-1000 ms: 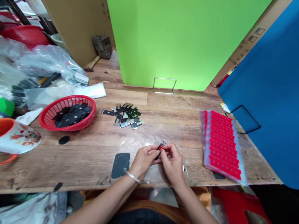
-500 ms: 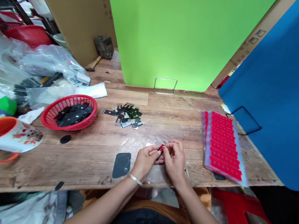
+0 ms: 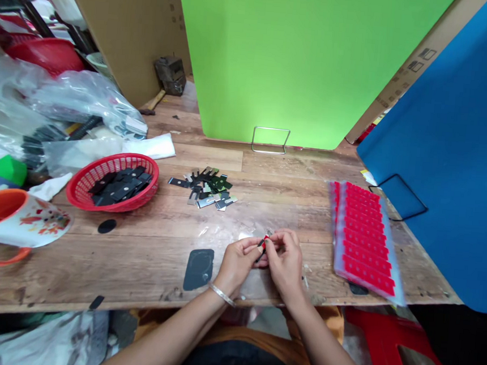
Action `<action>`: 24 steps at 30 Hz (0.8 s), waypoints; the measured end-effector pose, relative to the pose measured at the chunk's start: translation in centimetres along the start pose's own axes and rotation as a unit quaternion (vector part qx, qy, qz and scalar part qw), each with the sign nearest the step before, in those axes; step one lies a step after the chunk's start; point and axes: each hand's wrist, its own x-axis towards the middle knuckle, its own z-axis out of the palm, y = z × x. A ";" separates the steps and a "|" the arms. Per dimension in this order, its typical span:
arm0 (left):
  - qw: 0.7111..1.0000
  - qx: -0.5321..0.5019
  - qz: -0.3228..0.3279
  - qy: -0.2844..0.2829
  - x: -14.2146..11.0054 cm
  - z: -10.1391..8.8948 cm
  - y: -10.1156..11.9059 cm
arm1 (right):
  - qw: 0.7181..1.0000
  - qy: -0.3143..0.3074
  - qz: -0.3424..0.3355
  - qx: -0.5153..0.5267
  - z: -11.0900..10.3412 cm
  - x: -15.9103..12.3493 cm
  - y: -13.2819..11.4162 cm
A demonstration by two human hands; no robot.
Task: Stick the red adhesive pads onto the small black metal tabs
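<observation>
Near the table's front edge, my left hand [image 3: 235, 266] is closed on a small flat black piece [image 3: 259, 257]. My right hand [image 3: 285, 265] meets it from the other side, thumb and fingers pinched on a small red piece [image 3: 266, 238] at the black piece's upper end. Fingers hide most of both pieces, and I cannot tell how firmly they are joined. Beyond my hands lies a loose pile of slotted black and silver flat metal pieces [image 3: 209, 188]. To the right are clear sheets bearing rows of red pieces [image 3: 366, 239].
A red basket [image 3: 76, 190] of black flat pieces stands at the left, beside an orange and white mug [image 3: 46, 225]. A green board [image 3: 296, 68] and a blue board [image 3: 452, 138] rise behind. Plastic bags [image 3: 84, 97] crowd the back left. A dark patch [image 3: 199, 269] lies by my left wrist.
My right hand has shifted slightly right and its fingers have changed their hold at the red piece. The black piece stays in my left hand. The view has moved a little.
</observation>
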 end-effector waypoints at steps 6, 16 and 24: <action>1.000 0.009 -0.005 -0.014 0.2 -0.3 0.0 | 0.999 -0.017 -0.015 -0.048 -0.5 0.0 -0.2; 0.998 0.042 -0.019 -0.032 -0.1 -0.5 0.4 | 0.981 -0.156 0.082 0.079 -1.4 1.1 1.0; 0.998 0.053 -0.023 -0.022 -0.2 -0.4 0.5 | 0.979 -0.165 0.083 0.081 -1.4 1.3 1.2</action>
